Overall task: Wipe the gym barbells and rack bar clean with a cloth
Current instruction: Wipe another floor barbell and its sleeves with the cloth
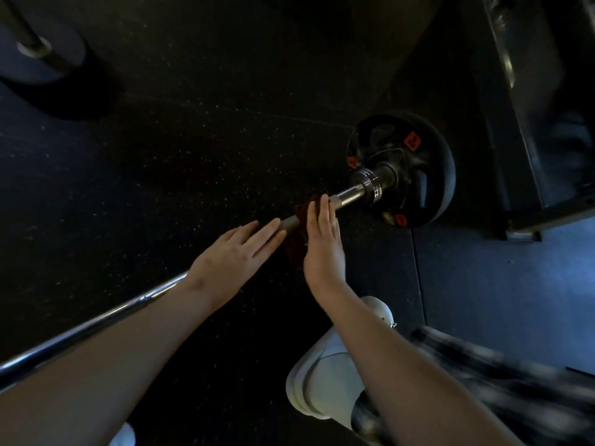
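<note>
On a black speckled rubber gym floor (pixel 193 140), one long chrome steel barbell (pixel 96 320) runs from lower left to upper right, ending in one round black weight plate (pixel 431 175). Two hands lie flat over the bar: the left hand (pixel 231 259) with its grip open and empty, the right hand (pixel 323 246) pressing one dark red cloth (pixel 294 243) against the bar with straight fingers.

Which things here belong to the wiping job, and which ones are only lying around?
Job in hand:
cloth, dark red, on the bar
barbell bar
left hand
right hand
second barbell, top left

Only around:
weight plate
white shoes
rubber floor
metal frame, right
</note>
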